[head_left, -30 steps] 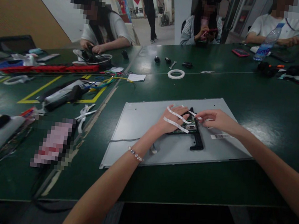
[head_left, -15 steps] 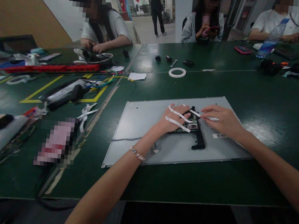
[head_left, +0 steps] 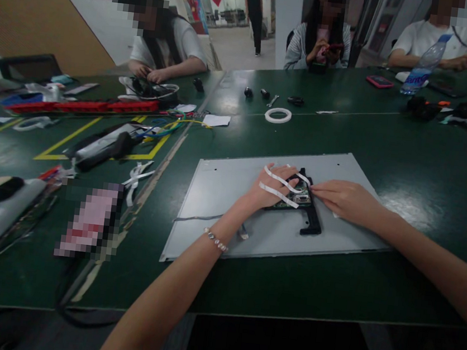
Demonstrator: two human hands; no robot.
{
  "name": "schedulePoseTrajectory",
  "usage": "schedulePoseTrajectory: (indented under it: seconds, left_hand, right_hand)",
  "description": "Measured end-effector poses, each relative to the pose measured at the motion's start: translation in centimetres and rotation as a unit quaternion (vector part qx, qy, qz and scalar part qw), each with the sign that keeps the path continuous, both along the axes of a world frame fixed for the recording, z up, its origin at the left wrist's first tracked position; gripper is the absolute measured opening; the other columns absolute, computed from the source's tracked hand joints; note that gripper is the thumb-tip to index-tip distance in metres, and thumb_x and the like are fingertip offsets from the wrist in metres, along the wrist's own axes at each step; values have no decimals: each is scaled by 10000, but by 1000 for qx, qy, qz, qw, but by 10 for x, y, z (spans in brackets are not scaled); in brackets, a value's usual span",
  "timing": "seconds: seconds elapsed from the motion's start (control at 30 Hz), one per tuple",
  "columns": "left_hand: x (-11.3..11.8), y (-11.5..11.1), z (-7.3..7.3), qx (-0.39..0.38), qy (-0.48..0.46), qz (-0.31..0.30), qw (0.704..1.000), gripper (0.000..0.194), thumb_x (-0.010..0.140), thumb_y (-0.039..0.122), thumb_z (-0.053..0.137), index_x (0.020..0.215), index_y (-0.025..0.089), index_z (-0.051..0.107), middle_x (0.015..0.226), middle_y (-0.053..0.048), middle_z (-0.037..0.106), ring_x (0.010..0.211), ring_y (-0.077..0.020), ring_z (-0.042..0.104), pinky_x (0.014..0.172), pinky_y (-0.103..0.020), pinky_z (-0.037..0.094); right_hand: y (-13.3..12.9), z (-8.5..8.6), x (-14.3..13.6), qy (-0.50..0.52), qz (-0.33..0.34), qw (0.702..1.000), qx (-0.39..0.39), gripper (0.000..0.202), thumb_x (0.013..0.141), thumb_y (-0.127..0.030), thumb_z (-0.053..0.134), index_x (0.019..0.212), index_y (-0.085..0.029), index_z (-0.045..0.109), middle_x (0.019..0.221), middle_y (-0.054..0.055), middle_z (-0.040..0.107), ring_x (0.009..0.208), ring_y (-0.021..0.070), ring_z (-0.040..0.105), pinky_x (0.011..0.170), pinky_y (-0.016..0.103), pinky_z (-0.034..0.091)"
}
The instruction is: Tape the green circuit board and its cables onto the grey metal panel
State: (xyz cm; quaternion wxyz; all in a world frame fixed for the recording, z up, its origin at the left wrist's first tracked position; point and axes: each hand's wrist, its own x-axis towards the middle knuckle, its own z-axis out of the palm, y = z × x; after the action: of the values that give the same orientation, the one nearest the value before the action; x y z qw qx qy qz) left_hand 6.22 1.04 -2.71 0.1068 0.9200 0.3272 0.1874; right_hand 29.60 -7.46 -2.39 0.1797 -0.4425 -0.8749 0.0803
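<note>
My left hand [head_left: 272,188] lies over a black plastic frame [head_left: 313,220] holding a green circuit board [head_left: 303,197], fingers stretched out and partly covering the board. Thin white tape strips [head_left: 276,191] run across the back of this hand and its fingers. My right hand [head_left: 346,201] is closed in a pinch at the frame's right side, on the end of another white tape strip [head_left: 305,179] that bends over the frame's upper part. Underneath is a flat grey panel [head_left: 218,196]. A thin grey cable [head_left: 199,217] with a connector [head_left: 244,233] passes below my left wrist.
A tape roll [head_left: 278,115] and a small wrench [head_left: 273,101] lie farther back on the green table. Left are a tangle of white strips [head_left: 135,180], a black-and-silver device [head_left: 102,143] and a red power strip [head_left: 85,106]. Several people sit or stand beyond; a bottle [head_left: 425,67] stands right.
My right hand has moved slightly down, and its tape strip now curves down toward the frame's right side instead of stretching straight. My left hand has stayed in place on the board.
</note>
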Motion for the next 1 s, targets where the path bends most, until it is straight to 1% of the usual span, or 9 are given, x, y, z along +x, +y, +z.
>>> schedulePoseTrajectory:
  seconds: [0.07,0.13,0.23,0.3,0.37,0.53,0.73,0.9,1.0]
  left_hand:
    - [0,0,0,-2,5,-1,1000,364,959,359,341,1234,237,547,1320,-77,581,1267,-227,495,1097,-506,248]
    - [0,-1,0,-3,10,-1,1000,365,961,357,343,1243,237,541,1325,-78,577,1270,-232,489,1099,-525,232]
    - [1,-2,-1,-18,23,26,999,373,959,378,355,1275,266,520,1369,-59,539,1306,-270,443,1089,-605,197]
    - [1,-4,0,-38,41,52,997,385,957,404,365,1300,295,503,1409,-40,497,1344,-305,382,1068,-675,164]
    - [1,-7,3,-50,62,69,994,398,960,423,353,1318,313,488,1436,-25,465,1373,-315,330,1060,-709,132]
    - [1,-13,13,-46,113,74,990,446,982,442,254,1368,311,434,1481,-14,402,1403,-280,272,1083,-675,141]
    - [2,-11,15,-46,122,78,988,454,978,451,264,1375,303,424,1490,-25,387,1384,-278,304,1071,-647,195]
    - [2,-11,14,-46,101,73,991,416,972,426,310,1338,277,439,1450,-48,446,1360,-282,348,1053,-637,219]
    - [1,-10,13,-42,79,70,994,400,973,404,320,1321,250,443,1410,-66,493,1356,-272,362,1061,-599,235]
  right_hand:
    - [-8,1,2,-16,8,1000,2,413,904,-238,437,1291,-233,581,1323,46,558,1205,218,518,1045,461,387]
    - [-17,2,3,-36,11,999,1,473,913,-302,445,1375,-218,500,1393,52,493,1274,220,457,1081,453,355]
    - [-27,2,3,-57,-2,998,-5,565,914,-397,453,1444,-205,405,1448,58,426,1324,229,398,1108,446,326]
    - [-30,2,1,-67,-12,998,-4,581,922,-422,435,1453,-192,389,1448,63,426,1333,227,384,1116,437,317]
    - [-31,1,0,-72,-17,997,2,572,930,-427,418,1442,-173,406,1434,72,443,1333,223,381,1120,426,314]
    - [-34,0,-2,-65,-10,998,20,506,944,-373,396,1391,-146,469,1400,71,482,1311,200,405,1118,399,327]
    - [-34,0,-1,-46,-15,999,7,488,943,-382,407,1384,-181,461,1390,57,490,1287,202,425,1099,422,354]
    - [-31,3,-3,-32,-36,999,-16,521,940,-405,408,1415,-191,405,1402,80,465,1295,218,410,1086,436,363]
    - [-30,6,-4,-17,-51,998,-33,473,950,-403,383,1375,-205,442,1361,76,503,1261,211,447,1065,428,382]
